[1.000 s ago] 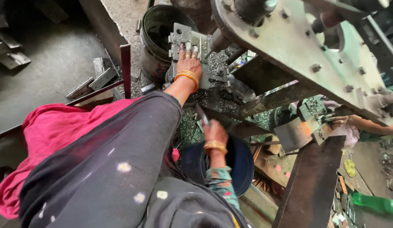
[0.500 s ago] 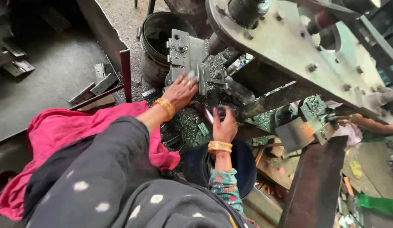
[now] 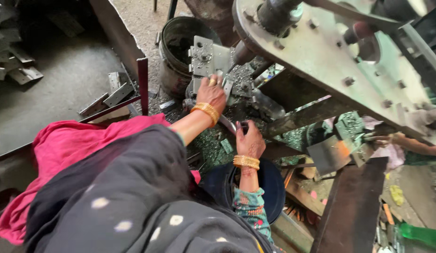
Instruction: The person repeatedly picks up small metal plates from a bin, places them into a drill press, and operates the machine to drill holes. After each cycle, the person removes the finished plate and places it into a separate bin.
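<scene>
Resting on a grey metal die block (image 3: 206, 58), the left hand (image 3: 211, 93) lies fingers-down with a small flat metal piece (image 3: 227, 86) under its fingertips; whether it is pinched cannot be told. Just beyond that hand stands a dark metal bucket (image 3: 176, 51). The right hand (image 3: 250, 140), nearer the body, is closed around a dark lever handle (image 3: 240, 125). Metal scraps (image 3: 213, 140) lie between the two hands.

The floor (image 3: 63, 79) was dusty grey concrete, lit by daylight, with a dark metal bucket (image 3: 178, 51) standing upright beside scattered steel offcuts (image 3: 110, 93)
</scene>
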